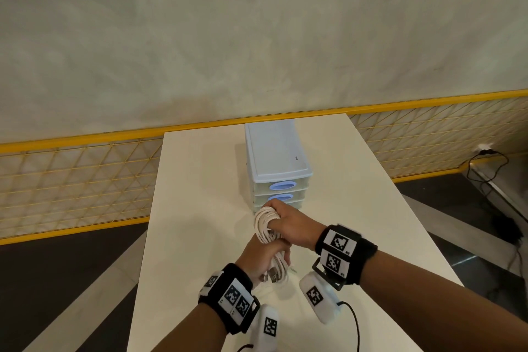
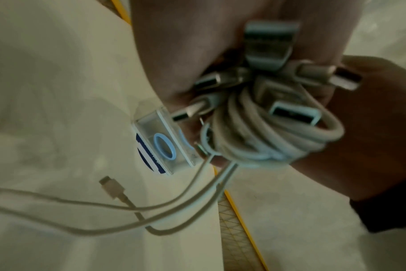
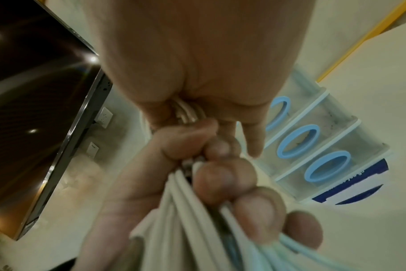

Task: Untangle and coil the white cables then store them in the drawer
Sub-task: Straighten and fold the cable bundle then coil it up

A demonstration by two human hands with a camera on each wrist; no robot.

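Both fists clenched round the bundle of white cables (image 1: 267,227), right hand (image 1: 288,226) above left hand (image 1: 263,257), plugs (image 1: 271,276) poking out below, loose ends trailing on the table (image 1: 200,180), closed drawers (image 1: 278,177) just behind.

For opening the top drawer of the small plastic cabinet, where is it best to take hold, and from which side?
Hook fingers into the blue oval handle at the middle of the top drawer front, coming from the near side, where the fronts face the person. The oval looks like a recessed pull. Both hands, left hand and right hand, grip the white cables, so one would likely need freeing.
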